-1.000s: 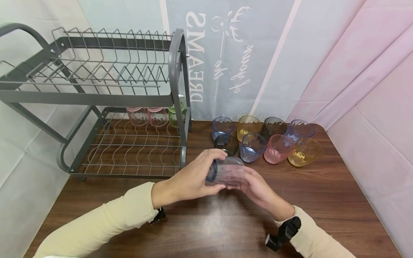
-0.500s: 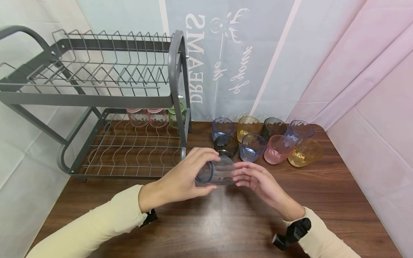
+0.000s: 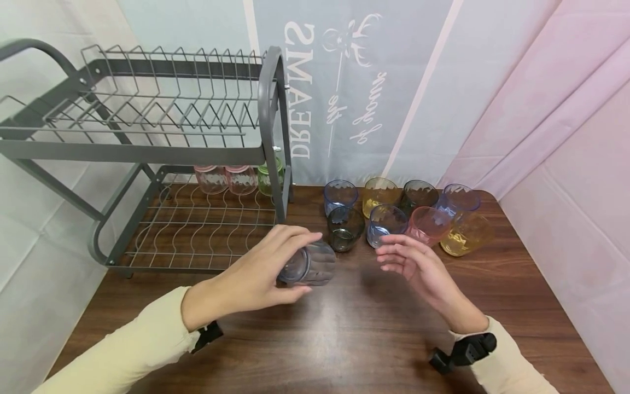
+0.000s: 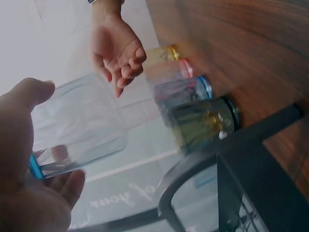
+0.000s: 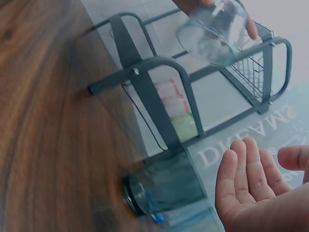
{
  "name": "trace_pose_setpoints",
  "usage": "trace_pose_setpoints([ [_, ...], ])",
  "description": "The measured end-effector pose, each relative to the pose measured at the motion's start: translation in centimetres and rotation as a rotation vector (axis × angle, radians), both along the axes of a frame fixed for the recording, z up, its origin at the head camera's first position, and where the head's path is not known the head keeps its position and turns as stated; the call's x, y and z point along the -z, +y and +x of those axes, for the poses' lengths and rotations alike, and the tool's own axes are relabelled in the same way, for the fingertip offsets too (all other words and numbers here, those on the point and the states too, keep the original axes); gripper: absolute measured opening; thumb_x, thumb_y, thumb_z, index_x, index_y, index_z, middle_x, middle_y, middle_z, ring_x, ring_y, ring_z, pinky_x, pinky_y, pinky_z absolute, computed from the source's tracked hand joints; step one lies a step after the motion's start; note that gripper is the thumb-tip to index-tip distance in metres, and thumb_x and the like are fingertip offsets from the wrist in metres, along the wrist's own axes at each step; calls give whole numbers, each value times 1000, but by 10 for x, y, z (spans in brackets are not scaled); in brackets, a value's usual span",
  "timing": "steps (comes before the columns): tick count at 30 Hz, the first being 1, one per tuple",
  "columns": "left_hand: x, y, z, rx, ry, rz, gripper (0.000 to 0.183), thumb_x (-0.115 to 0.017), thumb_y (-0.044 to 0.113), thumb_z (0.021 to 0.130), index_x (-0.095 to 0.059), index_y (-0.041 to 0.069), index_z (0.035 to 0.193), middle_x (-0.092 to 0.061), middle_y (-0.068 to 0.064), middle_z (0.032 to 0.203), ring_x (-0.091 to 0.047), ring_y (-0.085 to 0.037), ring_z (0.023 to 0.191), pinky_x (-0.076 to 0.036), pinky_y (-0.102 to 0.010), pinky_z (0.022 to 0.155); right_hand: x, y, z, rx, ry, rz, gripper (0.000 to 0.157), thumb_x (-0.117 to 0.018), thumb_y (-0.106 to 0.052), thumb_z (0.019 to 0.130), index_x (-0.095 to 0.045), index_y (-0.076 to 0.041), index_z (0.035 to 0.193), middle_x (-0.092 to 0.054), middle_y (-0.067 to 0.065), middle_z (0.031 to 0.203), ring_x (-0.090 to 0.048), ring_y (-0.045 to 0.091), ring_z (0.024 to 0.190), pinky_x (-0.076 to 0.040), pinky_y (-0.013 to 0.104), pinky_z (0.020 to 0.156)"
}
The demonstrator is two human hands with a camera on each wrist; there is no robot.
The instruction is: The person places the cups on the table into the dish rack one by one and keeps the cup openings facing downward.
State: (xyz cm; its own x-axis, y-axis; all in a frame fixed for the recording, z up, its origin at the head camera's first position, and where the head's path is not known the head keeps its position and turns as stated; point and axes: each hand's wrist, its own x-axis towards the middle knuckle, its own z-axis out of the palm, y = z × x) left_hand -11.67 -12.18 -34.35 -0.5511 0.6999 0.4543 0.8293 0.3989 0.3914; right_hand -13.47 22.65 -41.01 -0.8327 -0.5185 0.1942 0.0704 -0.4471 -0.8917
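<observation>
Lying sideways in the air, a clear bluish drinking glass [image 3: 321,264] is held by my left hand [image 3: 248,268], with fingers over one side of its base and the thumb along the other. Its mouth faces right. The left wrist view shows the same glass [image 4: 84,128] with its blue-tinted base near my palm. My right hand [image 3: 418,268] is apart from the glass, its fingers loosely extended with nothing in them, just in front of a blue glass [image 3: 386,223] and a pink glass [image 3: 427,223]. A dark grey glass [image 3: 344,235] stands behind the held one.
A grey two-tier dish rack [image 3: 133,150] occupies the left side. On its lower tier stand two pink-tinted glasses [image 3: 241,180] and a green one [image 3: 266,180]. More coloured glasses, including yellow [image 3: 460,241], stand in two rows at the back right of the wooden table [image 3: 334,350].
My right hand has let go of the glass and drawn away to the right. My left hand has carried the glass leftward, toward the rack.
</observation>
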Motion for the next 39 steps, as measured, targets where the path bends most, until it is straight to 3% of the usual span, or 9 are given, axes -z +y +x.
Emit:
trace_pose_setpoints([
  [6, -9, -18, 5, -41, -95, -53, 89, -84, 27, 84, -34, 6, 154, -48, -8, 145, -46, -20, 130, -45, -39, 109, -9, 16, -3, 127, 54, 19, 39, -28, 2, 110, -62, 2, 129, -74, 11, 113, -71, 20, 103, -57, 33, 90],
  [13, -20, -37, 8, -114, -183, -84, 75, -88, 24, 81, -40, 7, 136, -51, -9, 134, -54, -16, 112, -55, -34, 91, -25, 35, -5, 307, 108, 52, 32, -35, 4, 108, -64, 5, 121, -74, 14, 106, -72, 21, 97, -59, 31, 83],
  [21, -44, -66, 9, -185, -284, -80, 71, -86, 17, 83, -39, 7, 135, -60, -10, 123, -66, -14, 101, -59, -30, 80, -37, 67, -16, 433, 109, -91, 30, -35, 6, 107, -63, 12, 116, -73, 20, 101, -73, 26, 94, -60, 33, 80],
  [29, -54, -92, -3, -311, -262, -126, 69, -88, 14, 80, -43, 8, 132, -63, -10, 115, -67, -18, 97, -59, -38, 77, -46, 106, -23, 630, 144, -245, 23, -41, 13, 103, -62, 20, 108, -73, 27, 96, -74, 32, 86, -62, 35, 75],
  [32, -54, -102, -11, -343, -253, -132, 70, -88, 14, 80, -44, 5, 133, -62, -14, 116, -67, -23, 99, -58, -43, 77, -47, 119, -26, 743, 153, -185, 18, -48, 13, 101, -64, 19, 107, -74, 24, 93, -74, 30, 83, -62, 33, 73],
  [39, -53, -123, -29, -419, -210, -168, 73, -88, 15, 80, -43, 0, 135, -61, -23, 117, -66, -36, 102, -57, -53, 79, -41, 145, -28, 1022, 123, 90, 14, -63, 10, 94, -67, 14, 106, -75, 12, 89, -73, 18, 80, -60, 22, 70],
])
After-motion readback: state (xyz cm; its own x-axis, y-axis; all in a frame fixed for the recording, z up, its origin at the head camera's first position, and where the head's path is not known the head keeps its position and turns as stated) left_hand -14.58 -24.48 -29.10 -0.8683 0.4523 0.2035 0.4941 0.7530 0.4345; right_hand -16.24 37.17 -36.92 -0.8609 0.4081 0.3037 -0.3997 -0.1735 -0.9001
